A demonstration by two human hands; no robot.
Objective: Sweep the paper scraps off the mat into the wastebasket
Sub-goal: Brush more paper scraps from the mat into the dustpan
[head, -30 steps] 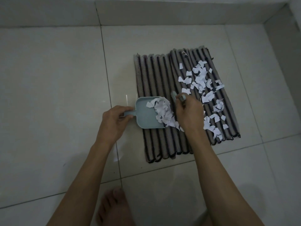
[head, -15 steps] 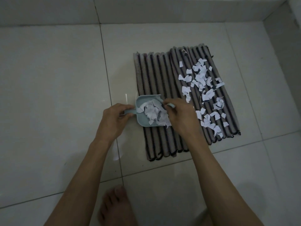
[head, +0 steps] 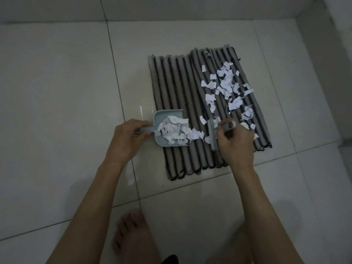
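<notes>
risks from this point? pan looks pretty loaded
1. The dustpan is heaped, with scraps trailing past its open edge onto the mat; lifting or tilting it could spill them.
2. The mat is deeply ribbed, so the brush in the right hand may leave scraps from the loose paper scraps in the grooves.
3. The left hand holds only the short handle; a hard sweep could push the pan back.
No wastebasket is in view.

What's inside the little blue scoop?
A heap of white paper scraps fills the dustpan, spilling over its front edge. The heap covers most of the pan's floor.
</notes>
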